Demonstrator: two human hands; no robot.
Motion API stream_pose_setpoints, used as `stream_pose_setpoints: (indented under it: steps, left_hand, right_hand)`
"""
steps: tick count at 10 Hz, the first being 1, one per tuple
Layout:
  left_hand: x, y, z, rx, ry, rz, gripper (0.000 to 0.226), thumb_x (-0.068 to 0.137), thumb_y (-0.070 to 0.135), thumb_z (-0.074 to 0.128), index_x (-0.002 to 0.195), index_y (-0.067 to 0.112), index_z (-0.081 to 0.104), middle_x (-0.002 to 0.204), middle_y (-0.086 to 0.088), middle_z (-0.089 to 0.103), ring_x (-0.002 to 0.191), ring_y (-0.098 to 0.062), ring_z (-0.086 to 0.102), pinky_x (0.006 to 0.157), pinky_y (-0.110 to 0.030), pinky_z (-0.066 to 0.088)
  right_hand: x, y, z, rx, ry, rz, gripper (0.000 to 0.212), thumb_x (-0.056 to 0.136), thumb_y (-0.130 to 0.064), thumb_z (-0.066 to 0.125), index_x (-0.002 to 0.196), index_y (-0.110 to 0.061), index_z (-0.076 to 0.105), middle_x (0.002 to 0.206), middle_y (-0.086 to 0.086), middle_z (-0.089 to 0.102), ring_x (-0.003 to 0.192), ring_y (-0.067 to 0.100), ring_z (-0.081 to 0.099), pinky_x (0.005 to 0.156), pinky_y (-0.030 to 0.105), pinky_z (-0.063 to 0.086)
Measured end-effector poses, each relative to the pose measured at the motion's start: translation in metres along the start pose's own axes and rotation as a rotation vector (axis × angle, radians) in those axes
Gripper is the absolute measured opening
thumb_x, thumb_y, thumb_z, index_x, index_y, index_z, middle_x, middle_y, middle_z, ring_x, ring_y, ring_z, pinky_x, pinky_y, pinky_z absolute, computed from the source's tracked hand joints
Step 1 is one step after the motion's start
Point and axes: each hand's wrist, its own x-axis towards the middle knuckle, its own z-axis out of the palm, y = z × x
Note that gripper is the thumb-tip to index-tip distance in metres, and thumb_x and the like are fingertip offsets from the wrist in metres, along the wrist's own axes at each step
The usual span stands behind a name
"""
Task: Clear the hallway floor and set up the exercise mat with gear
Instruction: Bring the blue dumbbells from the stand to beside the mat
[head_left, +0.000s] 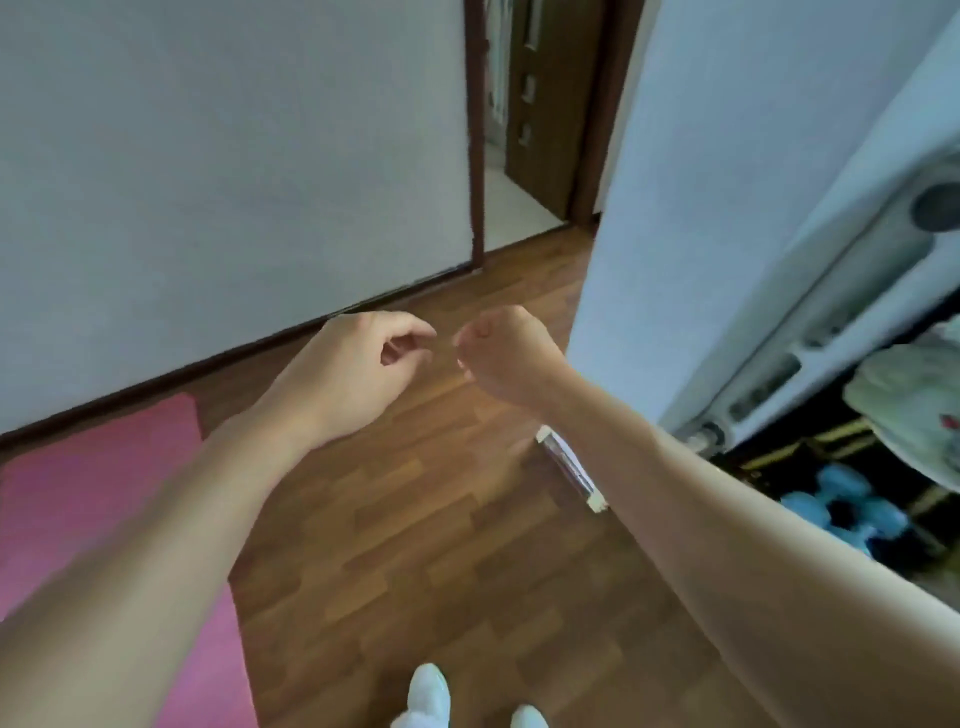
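From the head camera, the left hand (358, 369) and right hand (501, 351) hang close together over the wood floor (415, 519), fingers loosely curled, grasping nothing visible. The pink mat (98, 499) lies flat along the left wall; blue dumbbells (852, 504) sit on a dark patterned surface at right. Fetching them likely comes next: bend, grip each handle firmly, and set them beside the mat.

Head-height view, steeply down onto floor (441, 519).

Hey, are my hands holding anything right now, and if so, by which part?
Nothing visible. The left hand and right hand hover loosely curled above the wooden floor, fingertips close together, with no object showing in either.
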Motion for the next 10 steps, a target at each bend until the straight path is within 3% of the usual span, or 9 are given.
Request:
stream_pose_setpoints:
  steps: [1,2,3,4,5,7,8,9,10]
  left_hand:
    - [0.020,0.060,0.035,-0.010,-0.115,0.148,0.020,0.088,0.028,0.062,0.107,0.030,0.069,0.085,0.015,0.063,0.074,0.004,0.057,0.069,-0.016,0.039]
    - [0.033,0.120,0.068,-0.023,-0.222,0.334,0.021,0.089,0.027,0.061,0.109,0.026,0.069,0.090,0.011,0.067,0.078,-0.003,0.059,0.066,-0.013,0.040]
    - [0.035,0.169,0.103,-0.044,-0.333,0.480,0.023,0.089,0.027,0.060,0.110,0.023,0.068,0.096,0.008,0.070,0.083,-0.008,0.063,0.074,-0.022,0.047]
    - [0.031,0.207,0.141,-0.093,-0.457,0.583,0.021,0.089,0.028,0.060,0.109,0.024,0.068,0.090,0.009,0.067,0.084,-0.008,0.063,0.074,-0.022,0.045]
    - [0.021,0.246,0.185,-0.113,-0.552,0.677,0.020,0.090,0.030,0.059,0.108,0.027,0.067,0.080,0.019,0.060,0.083,-0.004,0.061,0.067,-0.012,0.039]
    - [0.016,0.323,0.262,-0.141,-0.674,0.754,0.023,0.091,0.027,0.058,0.111,0.021,0.067,0.073,0.022,0.054,0.078,-0.006,0.058,0.060,-0.003,0.035]
    - [0.028,0.360,0.310,-0.148,-0.689,0.745,0.023,0.092,0.025,0.057,0.112,0.019,0.066,0.082,0.012,0.062,0.080,-0.007,0.057,0.059,-0.003,0.035]
    - [0.050,0.388,0.368,-0.158,-0.704,0.677,0.024,0.092,0.024,0.057,0.113,0.018,0.065,0.104,0.001,0.068,0.085,-0.008,0.056,0.068,-0.013,0.038]
    - [0.073,0.404,0.425,-0.164,-0.692,0.579,0.024,0.092,0.023,0.055,0.113,0.018,0.066,0.110,0.001,0.068,0.089,-0.008,0.054,0.075,-0.020,0.038]
  right_hand:
    - [-0.031,0.051,-0.061,-0.037,0.199,0.080,0.021,0.090,-0.009,0.050,0.099,0.002,0.065,0.103,0.021,0.066,0.097,0.034,0.062,0.053,0.016,0.036]
    - [-0.067,0.074,-0.108,-0.042,0.299,0.205,0.023,0.090,-0.011,0.049,0.100,0.001,0.065,0.103,0.019,0.067,0.098,0.034,0.063,0.066,0.027,0.047]
    - [-0.107,0.112,-0.146,-0.003,0.458,0.330,0.024,0.089,-0.012,0.047,0.098,0.000,0.066,0.101,0.019,0.068,0.088,0.032,0.063,0.078,0.036,0.051]
    - [-0.146,0.142,-0.164,0.016,0.602,0.447,0.025,0.087,-0.010,0.047,0.095,-0.001,0.069,0.092,0.015,0.071,0.080,0.026,0.065,0.074,0.034,0.056]
    - [-0.185,0.179,-0.184,0.083,0.748,0.556,0.025,0.084,-0.010,0.049,0.092,-0.006,0.072,0.087,0.011,0.072,0.083,0.025,0.069,0.076,0.040,0.059]
    - [-0.227,0.251,-0.239,0.144,0.873,0.671,0.023,0.081,-0.008,0.049,0.083,-0.012,0.072,0.075,0.005,0.067,0.076,0.021,0.067,0.064,0.029,0.056]
    - [-0.228,0.295,-0.279,0.164,0.891,0.706,0.023,0.081,-0.008,0.049,0.085,-0.007,0.072,0.082,0.011,0.070,0.080,0.026,0.068,0.073,0.038,0.059]
    - [-0.215,0.344,-0.321,0.171,0.894,0.736,0.025,0.080,-0.006,0.047,0.084,-0.002,0.072,0.086,0.017,0.071,0.083,0.032,0.069,0.075,0.045,0.058]
    - [-0.196,0.394,-0.349,0.186,0.883,0.754,0.023,0.083,-0.008,0.048,0.085,-0.006,0.071,0.082,0.010,0.070,0.078,0.025,0.069,0.066,0.034,0.057]
